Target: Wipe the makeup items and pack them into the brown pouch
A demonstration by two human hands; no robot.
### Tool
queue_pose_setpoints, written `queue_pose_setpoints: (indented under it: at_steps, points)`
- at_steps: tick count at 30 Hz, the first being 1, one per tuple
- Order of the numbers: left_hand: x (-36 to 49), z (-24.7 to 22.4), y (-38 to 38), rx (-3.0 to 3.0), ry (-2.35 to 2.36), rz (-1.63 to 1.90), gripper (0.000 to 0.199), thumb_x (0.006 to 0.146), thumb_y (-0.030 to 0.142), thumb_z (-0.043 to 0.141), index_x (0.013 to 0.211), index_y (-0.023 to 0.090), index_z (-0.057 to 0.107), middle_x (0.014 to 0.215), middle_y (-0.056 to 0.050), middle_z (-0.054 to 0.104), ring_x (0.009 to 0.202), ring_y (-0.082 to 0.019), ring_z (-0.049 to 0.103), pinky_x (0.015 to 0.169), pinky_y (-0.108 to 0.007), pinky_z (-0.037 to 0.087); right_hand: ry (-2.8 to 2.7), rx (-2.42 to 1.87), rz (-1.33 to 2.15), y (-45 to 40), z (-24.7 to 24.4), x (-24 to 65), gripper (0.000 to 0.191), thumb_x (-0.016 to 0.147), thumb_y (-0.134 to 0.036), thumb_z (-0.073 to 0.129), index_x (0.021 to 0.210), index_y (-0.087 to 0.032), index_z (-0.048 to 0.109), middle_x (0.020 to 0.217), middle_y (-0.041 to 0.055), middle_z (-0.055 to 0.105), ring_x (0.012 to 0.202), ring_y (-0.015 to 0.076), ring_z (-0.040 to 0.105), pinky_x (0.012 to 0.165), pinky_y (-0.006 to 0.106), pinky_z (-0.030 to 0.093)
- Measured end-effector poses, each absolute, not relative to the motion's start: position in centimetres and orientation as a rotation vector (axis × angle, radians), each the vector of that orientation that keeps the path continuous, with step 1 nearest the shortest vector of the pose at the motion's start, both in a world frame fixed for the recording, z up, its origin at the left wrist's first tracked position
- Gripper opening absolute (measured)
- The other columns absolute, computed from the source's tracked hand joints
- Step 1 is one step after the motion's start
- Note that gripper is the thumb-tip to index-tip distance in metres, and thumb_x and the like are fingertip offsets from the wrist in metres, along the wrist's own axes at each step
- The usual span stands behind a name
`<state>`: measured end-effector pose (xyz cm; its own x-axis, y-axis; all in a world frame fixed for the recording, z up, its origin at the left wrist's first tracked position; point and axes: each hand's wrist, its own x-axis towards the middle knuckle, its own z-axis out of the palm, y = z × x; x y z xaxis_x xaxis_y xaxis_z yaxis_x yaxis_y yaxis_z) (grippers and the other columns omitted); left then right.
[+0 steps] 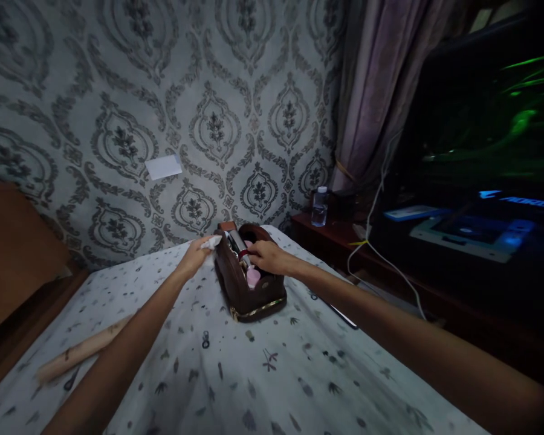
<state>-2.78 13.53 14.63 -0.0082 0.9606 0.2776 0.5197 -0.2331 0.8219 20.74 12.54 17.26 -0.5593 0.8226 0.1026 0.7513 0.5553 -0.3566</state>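
Note:
An open dark brown bag [233, 284] with a gold zipper sits on the patterned sheet. Inside it are a pink round item [253, 277], a silvery tube with a red band [238, 242] and other small things. At the bag's left rim, my left hand [194, 257] is closed on a crumpled white tissue [211, 242]. My right hand [268, 257] reaches into the bag from the right, beside the tube; its fingertips are partly hidden among the contents, and I cannot make out what they hold.
A pale rolled item [79, 355] lies at the left behind my forearm. On the right, a clear bottle [320, 207] stands on a reddish-brown table [301, 225], near a white cable [392, 268]. A phone-like edge [344, 316] shows beneath my right forearm.

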Motion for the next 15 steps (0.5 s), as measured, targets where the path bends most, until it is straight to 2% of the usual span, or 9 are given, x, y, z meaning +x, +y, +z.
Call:
queue_pose_setpoints:
  at_steps: [3, 5, 7, 9, 11, 13, 15]
  points:
    - [-2.9, 13.8, 11.7, 1.752, 1.496, 1.174, 0.054, 0.073, 0.01, 0.043, 0.123, 0.014, 0.061, 0.109, -0.004, 0.074, 0.092, -0.019, 0.067, 0.084, -0.029, 0.053, -2.527, -1.335, 0.373, 12.8, 17.1, 20.7, 0.027, 0.087, -0.013, 0.049, 0.096, -0.014, 0.075, 0.078, 0.0044, 0.07, 0.078, 0.0171, 0.063, 0.067, 0.023, 0.04]
    - [-4.1, 13.0, 9.8, 1.704, 1.53, 1.189, 0.053, 0.076, 0.013, 0.042, 0.127, 0.013, 0.058, 0.103, -0.005, 0.074, 0.084, -0.018, 0.068, 0.078, -0.029, 0.055, -2.525, -1.318, 0.343, 12.5, 16.8, 20.9, 0.031, 0.089, -0.013, 0.046, 0.102, -0.014, 0.074, 0.086, 0.0065, 0.072, 0.084, 0.0184, 0.064, 0.073, 0.024, 0.042]
    - [-6.2, 11.5, 6.9, 1.732, 1.653, 1.129, 0.049, 0.078, 0.016, 0.041, 0.124, 0.013, 0.059, 0.095, -0.005, 0.074, 0.078, -0.019, 0.067, 0.07, -0.029, 0.055, -2.456, -1.271, 0.276, 11.6, 16.2, 21.2, 0.034, 0.09, -0.013, 0.044, 0.107, -0.012, 0.072, 0.096, 0.0107, 0.072, 0.091, 0.0207, 0.065, 0.079, 0.027, 0.045]
    - [-8.7, 9.7, 3.1, 1.852, 1.842, 0.978, 0.043, 0.081, 0.018, 0.039, 0.117, 0.012, 0.062, 0.092, -0.006, 0.073, 0.079, -0.02, 0.067, 0.07, -0.03, 0.055, -2.291, -1.179, 0.188, 10.1, 15.2, 21.3, 0.034, 0.09, -0.014, 0.043, 0.11, -0.009, 0.071, 0.105, 0.0154, 0.071, 0.097, 0.0229, 0.065, 0.085, 0.03, 0.048]
    - [-11.5, 8.1, -1.2, 1.93, 2.017, 0.841, 0.041, 0.083, 0.017, 0.04, 0.116, 0.011, 0.064, 0.102, -0.008, 0.073, 0.093, -0.022, 0.067, 0.084, -0.032, 0.054, -2.127, -1.005, 0.128, 8.2, 14.0, 21.1, 0.033, 0.091, -0.018, 0.044, 0.112, -0.011, 0.069, 0.114, 0.0163, 0.068, 0.102, 0.0235, 0.065, 0.089, 0.034, 0.049]
    - [-14.4, 7.2, -5.2, 1.89, 2.155, 0.809, 0.044, 0.083, 0.014, 0.042, 0.121, 0.01, 0.063, 0.121, -0.011, 0.067, 0.113, -0.026, 0.061, 0.102, -0.036, 0.046, -2.075, -0.825, 0.14, 6.2, 12.6, 20.6, 0.029, 0.092, -0.022, 0.047, 0.108, -0.015, 0.07, 0.112, 0.0134, 0.069, 0.104, 0.0236, 0.065, 0.091, 0.036, 0.05]
    - [-17.3, 7.2, -8.3, 1.795, 2.351, 0.798, 0.049, 0.082, 0.011, 0.043, 0.127, 0.01, 0.059, 0.132, -0.015, 0.06, 0.126, -0.029, 0.053, 0.111, -0.042, 0.038, -2.101, -0.707, 0.22, 4.1, 11.1, 19.5, 0.026, 0.093, -0.024, 0.048, 0.106, -0.019, 0.07, 0.11, 0.0116, 0.069, 0.104, 0.0233, 0.066, 0.09, 0.037, 0.052]
